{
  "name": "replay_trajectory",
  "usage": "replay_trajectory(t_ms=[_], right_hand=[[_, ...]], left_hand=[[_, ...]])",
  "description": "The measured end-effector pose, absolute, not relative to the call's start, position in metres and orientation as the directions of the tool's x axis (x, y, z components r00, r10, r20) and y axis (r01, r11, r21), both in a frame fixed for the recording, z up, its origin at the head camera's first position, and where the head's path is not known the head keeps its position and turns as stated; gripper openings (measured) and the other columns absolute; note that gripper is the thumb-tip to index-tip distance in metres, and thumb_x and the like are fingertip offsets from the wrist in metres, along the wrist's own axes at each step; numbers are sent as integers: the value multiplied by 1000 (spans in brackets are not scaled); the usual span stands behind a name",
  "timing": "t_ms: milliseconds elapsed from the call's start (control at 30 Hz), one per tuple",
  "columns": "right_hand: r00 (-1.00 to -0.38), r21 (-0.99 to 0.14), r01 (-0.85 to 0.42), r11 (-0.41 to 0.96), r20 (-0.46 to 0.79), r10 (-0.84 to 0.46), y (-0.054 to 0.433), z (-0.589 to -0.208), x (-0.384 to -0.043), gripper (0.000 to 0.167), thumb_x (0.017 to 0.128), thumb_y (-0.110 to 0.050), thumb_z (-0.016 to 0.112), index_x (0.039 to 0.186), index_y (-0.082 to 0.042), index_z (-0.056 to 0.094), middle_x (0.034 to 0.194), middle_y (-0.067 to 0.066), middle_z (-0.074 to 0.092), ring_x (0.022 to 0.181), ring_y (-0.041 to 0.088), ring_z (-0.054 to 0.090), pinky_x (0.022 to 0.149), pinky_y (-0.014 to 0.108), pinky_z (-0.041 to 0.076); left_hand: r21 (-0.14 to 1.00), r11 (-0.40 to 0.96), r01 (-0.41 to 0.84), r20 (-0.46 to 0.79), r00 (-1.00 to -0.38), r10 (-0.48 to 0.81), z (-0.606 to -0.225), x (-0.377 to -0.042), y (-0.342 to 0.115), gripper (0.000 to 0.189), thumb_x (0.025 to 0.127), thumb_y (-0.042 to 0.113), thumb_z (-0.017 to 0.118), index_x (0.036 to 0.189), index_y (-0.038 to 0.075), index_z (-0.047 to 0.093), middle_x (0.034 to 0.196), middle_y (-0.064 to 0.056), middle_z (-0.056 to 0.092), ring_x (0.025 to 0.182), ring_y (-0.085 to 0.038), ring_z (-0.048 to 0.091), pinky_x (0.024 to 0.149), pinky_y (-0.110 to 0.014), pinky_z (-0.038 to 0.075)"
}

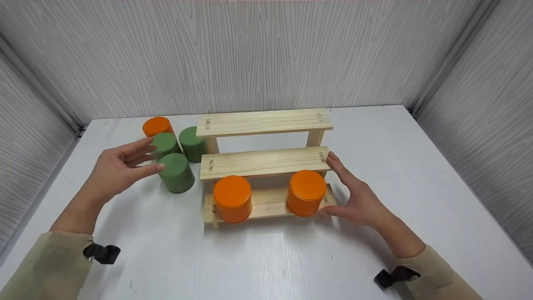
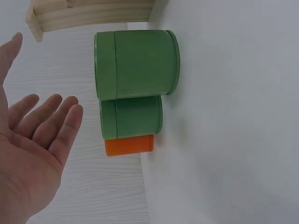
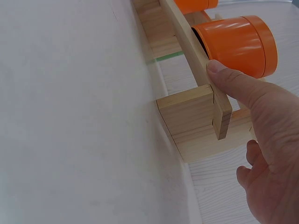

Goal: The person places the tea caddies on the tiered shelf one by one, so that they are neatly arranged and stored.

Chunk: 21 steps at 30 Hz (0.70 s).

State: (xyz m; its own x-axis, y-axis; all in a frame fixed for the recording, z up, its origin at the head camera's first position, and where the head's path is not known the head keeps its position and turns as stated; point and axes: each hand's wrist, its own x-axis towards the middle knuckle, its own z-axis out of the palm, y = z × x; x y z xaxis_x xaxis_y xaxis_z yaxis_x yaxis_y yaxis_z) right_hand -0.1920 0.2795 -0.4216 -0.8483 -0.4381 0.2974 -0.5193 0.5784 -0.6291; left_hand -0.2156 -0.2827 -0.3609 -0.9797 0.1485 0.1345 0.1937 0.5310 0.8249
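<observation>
A three-step wooden shelf (image 1: pixel 266 162) stands mid-table. Two orange canisters (image 1: pixel 232 198) sit on its lowest board, one at each end. My right hand (image 1: pixel 361 202) is at the shelf's right end. Its thumb touches the lowest board's front edge beside the right orange canister (image 3: pixel 238 46), and the fingertips are right at the middle board's end. My left hand (image 1: pixel 118 166) is spread beside the green canisters (image 1: pixel 177 173) left of the shelf, its thumb tip overlapping the nearest one in the head view. Nothing is in that palm in the left wrist view.
Three green canisters stand in a cluster left of the shelf, with another orange canister (image 1: pixel 157 126) behind them. A grey wood-grain panel (image 1: pixel 258 54) rises behind the white table (image 1: pixel 266 266), and side panels flank it.
</observation>
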Motion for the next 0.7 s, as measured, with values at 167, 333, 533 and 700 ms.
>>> replay_trajectory(t_ms=[167, 333, 533, 700], right_hand=[[-845, -634, -524, 569, 304, -440, 280, -422, -192, 126, 74, -35, 100, 172, -30, 21, 177, -10, 15, 161, 17, 21, 126, 55, 30], [-847, -645, -520, 560, 303, -437, 280, -422, -192, 125, 73, -34, 101, 171, -31, 22, 176, -13, 15, 161, 15, 20, 126, 54, 30], [-848, -643, -518, 564, 302, -435, 280, -422, -192, 127, 72, -31, 101, 171, -31, 22, 177, -13, 15, 161, 16, 21, 126, 55, 29], [-847, -641, -520, 564, 304, -436, 280, -422, -192, 126, 73, -34, 101, 172, -30, 22, 177, -12, 15, 161, 15, 20, 127, 53, 29]], left_hand=[[829, 534, 165, 101, -984, 148, -373, -220, -288, 81, 95, 32, 84, 162, 10, 44, 150, -20, 59, 117, 4, 65, 89, -9, 53], [823, 550, 140, 69, -987, 148, -385, -224, -293, 82, 96, 34, 83, 163, 9, 42, 151, -19, 59, 125, -12, 67, 88, -9, 53], [821, 560, 110, 32, -989, 147, -393, -225, -294, 84, 96, 38, 82, 164, 10, 42, 153, -17, 57, 135, -33, 62, 89, -9, 53], [818, 568, 91, 10, -990, 144, -400, -228, -294, 85, 95, 40, 83, 164, 11, 41, 154, -19, 56, 136, -37, 60, 87, -9, 53]])
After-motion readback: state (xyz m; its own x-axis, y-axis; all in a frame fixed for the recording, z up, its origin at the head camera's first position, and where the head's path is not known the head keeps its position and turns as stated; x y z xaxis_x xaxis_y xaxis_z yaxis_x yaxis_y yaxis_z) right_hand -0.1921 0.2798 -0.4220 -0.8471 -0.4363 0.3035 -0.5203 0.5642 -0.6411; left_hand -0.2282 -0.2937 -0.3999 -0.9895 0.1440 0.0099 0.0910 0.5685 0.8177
